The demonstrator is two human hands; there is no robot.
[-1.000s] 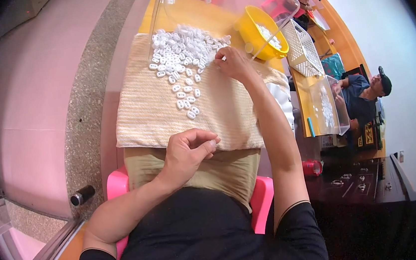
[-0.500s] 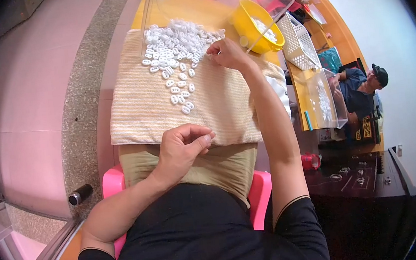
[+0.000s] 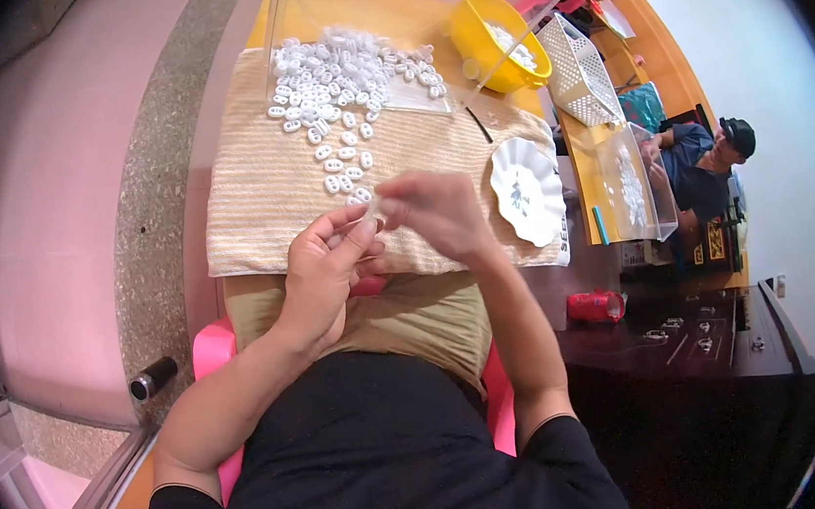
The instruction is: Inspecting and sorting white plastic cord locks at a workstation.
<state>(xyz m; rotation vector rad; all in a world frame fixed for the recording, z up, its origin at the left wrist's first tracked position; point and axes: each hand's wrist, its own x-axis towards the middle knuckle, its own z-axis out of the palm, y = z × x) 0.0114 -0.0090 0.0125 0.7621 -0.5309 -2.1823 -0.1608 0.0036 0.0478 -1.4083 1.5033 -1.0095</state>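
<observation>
Left grip (image 3: pixel 319 268) beside right grip (image 3: pixel 441 217) | openness, contents unclear | white pieces (image 3: pixel 346 183) just beyond

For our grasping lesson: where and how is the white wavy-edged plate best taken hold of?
On the plate, likely the near rim, right hand coming from the person's side: its wavy edge offers a hold, and the yellow basin stands beyond.

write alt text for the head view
The left hand and blurred right hand are close together over the near edge of a striped towel; anything between them is unclear. Beyond lie heaped small white pieces; a scalloped white dish sits at right.
</observation>
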